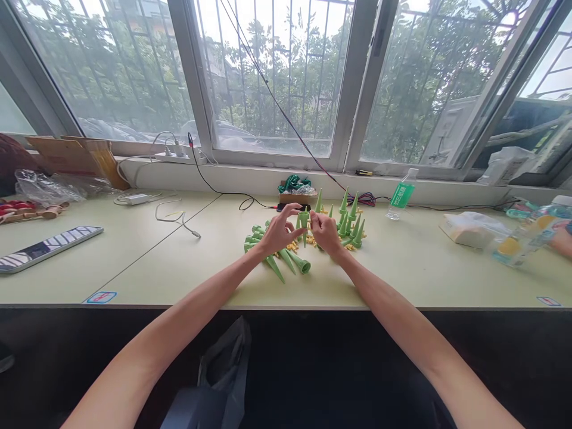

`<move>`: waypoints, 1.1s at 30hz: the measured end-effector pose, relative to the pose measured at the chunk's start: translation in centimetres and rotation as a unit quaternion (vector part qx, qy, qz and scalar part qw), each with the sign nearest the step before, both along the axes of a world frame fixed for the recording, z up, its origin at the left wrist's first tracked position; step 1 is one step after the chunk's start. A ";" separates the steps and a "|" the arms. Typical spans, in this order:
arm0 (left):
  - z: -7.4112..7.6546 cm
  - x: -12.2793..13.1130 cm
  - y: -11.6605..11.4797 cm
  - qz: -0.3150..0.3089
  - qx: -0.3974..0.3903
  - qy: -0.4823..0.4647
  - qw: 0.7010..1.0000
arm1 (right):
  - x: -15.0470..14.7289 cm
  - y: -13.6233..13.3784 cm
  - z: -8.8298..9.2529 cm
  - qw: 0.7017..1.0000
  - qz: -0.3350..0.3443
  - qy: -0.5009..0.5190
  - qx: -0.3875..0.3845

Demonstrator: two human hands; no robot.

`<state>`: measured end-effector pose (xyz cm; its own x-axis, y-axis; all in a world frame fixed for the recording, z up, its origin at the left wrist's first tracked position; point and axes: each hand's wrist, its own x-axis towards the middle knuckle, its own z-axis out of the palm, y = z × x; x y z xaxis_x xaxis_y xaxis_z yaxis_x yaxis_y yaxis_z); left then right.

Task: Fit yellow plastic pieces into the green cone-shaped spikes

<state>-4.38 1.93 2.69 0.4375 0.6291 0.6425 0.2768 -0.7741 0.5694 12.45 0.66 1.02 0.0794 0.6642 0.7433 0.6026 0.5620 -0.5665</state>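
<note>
Over the pile near the table's middle, my left hand (280, 231) has its thumb and fingers curled around a green cone (304, 219), which points downward. Right beside it, my right hand (325, 231) is closed in a pinch; what its fingers hold is too small to make out. Several green cones (274, 268) lie below and left of my left hand, one with its open end (305, 267) facing me. More green cones (357, 232) stand upright right of my right hand, with small yellow pieces (350, 246) around them.
Behind the hands sits a small box (297, 196) with green material. A bottle (401, 195) stands back right, near a tissue pack (476, 229). Cables (179, 220) and a dark-faced device (49, 249) lie left. At the far right edge, part of another person's hand (562, 240) shows beside bottles.
</note>
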 end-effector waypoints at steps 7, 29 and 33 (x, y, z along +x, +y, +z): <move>0.2 0.3 -0.1 0.002 -0.037 -0.035 0.999 | -0.4 -0.3 0.0 1.000 0.020 0.004 -0.008; 0.5 0.1 0.6 -0.166 -0.437 -0.100 0.878 | -0.3 -0.8 0.2 0.999 0.037 0.002 0.015; 0.5 -0.1 0.6 -0.176 -0.402 -0.101 0.893 | -0.2 -0.5 0.1 1.000 0.023 0.000 0.010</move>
<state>-4.48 2.54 3.15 0.6248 0.7693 0.1332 -0.0738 -0.1116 0.9910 12.24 0.12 1.13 0.0493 0.6519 0.7567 0.5753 0.6008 -0.5551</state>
